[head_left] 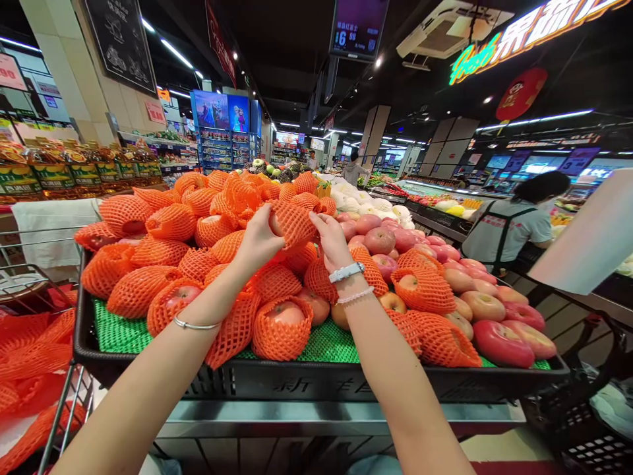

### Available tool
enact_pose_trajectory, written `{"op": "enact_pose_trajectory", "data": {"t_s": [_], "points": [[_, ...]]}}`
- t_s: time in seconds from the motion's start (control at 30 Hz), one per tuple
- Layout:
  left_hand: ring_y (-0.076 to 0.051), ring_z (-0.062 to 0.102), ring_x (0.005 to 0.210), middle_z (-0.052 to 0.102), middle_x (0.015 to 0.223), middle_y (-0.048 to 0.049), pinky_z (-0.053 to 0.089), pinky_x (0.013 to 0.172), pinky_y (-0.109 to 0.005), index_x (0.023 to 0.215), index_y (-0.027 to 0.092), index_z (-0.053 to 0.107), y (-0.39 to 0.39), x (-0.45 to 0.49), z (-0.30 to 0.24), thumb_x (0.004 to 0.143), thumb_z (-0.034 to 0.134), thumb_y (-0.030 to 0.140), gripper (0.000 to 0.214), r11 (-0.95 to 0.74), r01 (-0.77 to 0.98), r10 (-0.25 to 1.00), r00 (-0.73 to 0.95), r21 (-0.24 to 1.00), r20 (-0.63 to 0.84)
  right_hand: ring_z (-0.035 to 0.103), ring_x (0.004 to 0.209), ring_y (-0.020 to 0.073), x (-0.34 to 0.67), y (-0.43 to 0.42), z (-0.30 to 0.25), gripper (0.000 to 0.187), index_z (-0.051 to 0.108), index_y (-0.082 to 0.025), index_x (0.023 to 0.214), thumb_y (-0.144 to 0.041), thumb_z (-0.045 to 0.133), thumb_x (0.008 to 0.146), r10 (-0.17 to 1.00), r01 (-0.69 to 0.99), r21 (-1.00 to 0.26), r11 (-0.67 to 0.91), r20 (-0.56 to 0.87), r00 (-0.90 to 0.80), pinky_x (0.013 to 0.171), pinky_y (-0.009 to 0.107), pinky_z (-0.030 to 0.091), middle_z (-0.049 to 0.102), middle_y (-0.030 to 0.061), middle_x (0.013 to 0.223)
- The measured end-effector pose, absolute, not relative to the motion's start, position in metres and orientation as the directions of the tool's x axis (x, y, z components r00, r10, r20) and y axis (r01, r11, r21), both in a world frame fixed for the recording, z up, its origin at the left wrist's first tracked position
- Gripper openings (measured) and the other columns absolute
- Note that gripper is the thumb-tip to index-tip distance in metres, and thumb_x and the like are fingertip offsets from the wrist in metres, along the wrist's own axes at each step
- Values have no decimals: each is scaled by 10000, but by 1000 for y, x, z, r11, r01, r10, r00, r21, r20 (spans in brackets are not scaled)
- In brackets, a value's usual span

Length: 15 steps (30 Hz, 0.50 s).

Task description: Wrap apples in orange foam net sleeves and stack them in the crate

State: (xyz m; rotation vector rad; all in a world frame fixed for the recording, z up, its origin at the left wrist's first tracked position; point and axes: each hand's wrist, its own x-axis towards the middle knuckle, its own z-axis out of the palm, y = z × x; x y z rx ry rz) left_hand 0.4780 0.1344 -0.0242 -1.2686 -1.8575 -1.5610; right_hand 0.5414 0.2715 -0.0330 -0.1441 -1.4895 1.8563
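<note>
Both my hands are on one apple in an orange foam net (297,223), lifted just above the front middle of the heap. My left hand (262,239) has its thumb and fingers clamped around the left end, where a bit of bare skin shows between them. My right hand (332,239) has thumb and fingertips drawn together at the right end, on the mesh; I cannot tell how tightly they pinch. A silver bangle (188,326) circles my left wrist; a watch (347,271) and a beaded bracelet (355,295) sit on my right.

Under and beyond my fingers, netted apples (143,291) pile up to the left, and bare red-and-yellow apples (489,307) spread to the right, with a few netted ones among them. They lie on a green mesh liner (331,344) in a black tray (237,384). Behind them is fruit in white foam nets (395,212).

Loose orange nets (39,349) are heaped beside the tray at my far left, near a white cloth (54,231). Oil bottles (93,170) line up past that. To my right stands a person in a grey shirt (531,224) with dark straps. Overhead hangs a price screen (359,30).
</note>
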Motion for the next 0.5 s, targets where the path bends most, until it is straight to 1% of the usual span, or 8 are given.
{"op": "enact_pose_trajectory", "data": {"t_s": [0.07,0.13,0.17,0.23,0.3,0.37,0.43,0.5], "points": [[-121,451,629,464,674,48,346,592,-250,714,204,398,134,475,-24,536,558,-8,319,-63,744,315,-618,665,720,573,715,94,542,266,-33,462,524,-195,897,-463,776,617,596,-513,-857,-50,386,-704,642,232,425,628,-34,789],[-97,376,546,391,601,68,293,532,-239,670,215,352,134,469,-24,542,517,-22,316,-91,646,231,-727,758,647,589,719,98,542,257,-34,511,511,-210,942,-441,802,590,574,-566,-824,-19,455,-681,666,238,447,629,-47,756],[-94,359,523,378,587,70,281,516,-238,669,217,353,134,465,-24,557,505,-17,300,-124,595,195,-770,794,607,592,716,98,541,253,-36,522,503,-220,952,-416,814,580,556,-592,-806,6,494,-668,684,244,460,621,-57,740],[-100,376,512,409,597,62,303,511,-241,701,213,393,134,457,-26,598,498,12,248,-213,501,154,-831,839,535,592,705,97,539,243,-41,521,491,-239,955,-354,825,572,505,-622,-781,62,562,-655,712,257,478,603,-73,727],[-112,424,537,450,628,49,364,543,-249,748,204,442,135,450,-29,626,496,41,211,-305,435,118,-865,847,487,606,727,103,535,235,-47,498,474,-250,951,-312,812,590,439,-622,-777,94,593,-675,736,270,490,609,-67,761],[-122,473,587,484,661,36,426,604,-259,775,197,468,137,445,-32,640,496,64,191,-381,389,88,-888,839,452,634,784,118,533,228,-54,481,445,-253,938,-295,793,609,385,-609,-788,89,591,-709,754,284,502,634,-47,829],[-134,527,657,526,700,23,473,673,-269,794,197,475,139,441,-35,659,511,103,169,-448,359,83,-895,819,438,649,842,131,531,225,-59,475,419,-252,918,-289,783,616,356,-606,-791,84,592,-723,791,301,512,640,-29,891],[-150,570,723,569,735,11,505,728,-288,809,203,470,140,440,-38,678,543,163,154,-484,363,88,-885,796,457,644,876,136,529,223,-61,466,418,-247,900,-286,786,617,355,-615,-780,117,611,-708,828,310,512,623,-23,918]]}}
